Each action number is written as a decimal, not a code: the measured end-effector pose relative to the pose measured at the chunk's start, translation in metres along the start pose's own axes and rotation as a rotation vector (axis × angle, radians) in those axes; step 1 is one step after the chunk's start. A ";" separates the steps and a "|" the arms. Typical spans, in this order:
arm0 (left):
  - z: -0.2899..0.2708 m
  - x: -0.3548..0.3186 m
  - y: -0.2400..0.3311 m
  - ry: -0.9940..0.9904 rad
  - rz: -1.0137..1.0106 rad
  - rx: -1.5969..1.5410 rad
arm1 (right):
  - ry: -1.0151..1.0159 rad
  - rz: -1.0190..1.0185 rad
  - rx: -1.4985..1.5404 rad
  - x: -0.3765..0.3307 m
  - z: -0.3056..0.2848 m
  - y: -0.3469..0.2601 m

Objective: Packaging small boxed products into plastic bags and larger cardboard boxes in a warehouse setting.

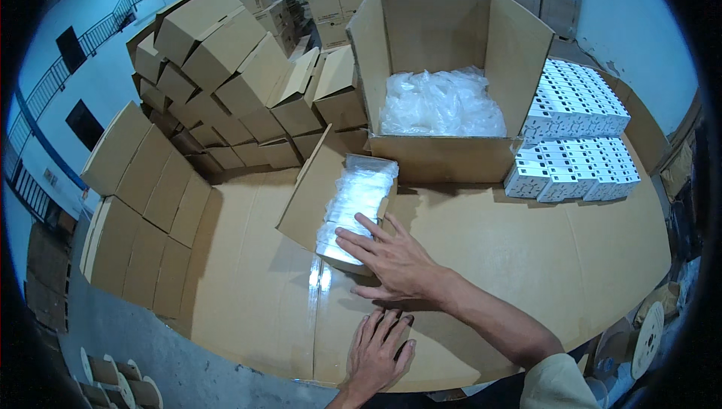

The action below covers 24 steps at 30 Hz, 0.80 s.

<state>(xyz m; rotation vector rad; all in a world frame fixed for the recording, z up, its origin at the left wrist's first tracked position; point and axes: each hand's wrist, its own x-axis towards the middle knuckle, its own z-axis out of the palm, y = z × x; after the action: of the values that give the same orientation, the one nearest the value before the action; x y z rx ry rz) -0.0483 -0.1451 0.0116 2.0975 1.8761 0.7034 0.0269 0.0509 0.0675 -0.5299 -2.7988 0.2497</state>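
An opened small cardboard box [307, 200] lies at the middle of the cardboard-covered table. Inside it sits a row of clear plastic-wrapped packets [355, 191], shiny and whitish. My right hand [398, 259] reaches over the near right edge of this box, fingers spread, its fingertips at the packets; it grips nothing. Below it, my left hand [381, 350] rests flat on the table near the front edge, fingers stretched out and holding nothing. What the packets contain I cannot make out.
A large open carton [444, 159] of clear plastic bags [444, 104] stands behind. To its right are stacked white patterned boxes [575, 172]. Brown cartons [143, 240] stand on the left, with more small boxes [241, 82] piled at the back. Spools [116, 379] sit below the table at lower left.
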 end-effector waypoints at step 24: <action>-0.004 0.037 -0.015 0.487 -0.317 -0.288 | 0.136 0.232 0.247 -0.103 -0.042 0.033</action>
<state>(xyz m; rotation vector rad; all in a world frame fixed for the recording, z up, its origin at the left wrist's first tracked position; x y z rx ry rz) -0.0609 -0.1071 0.0147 1.4956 2.1152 1.3963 0.1424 0.0467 0.0747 -0.7784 -2.5265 0.5758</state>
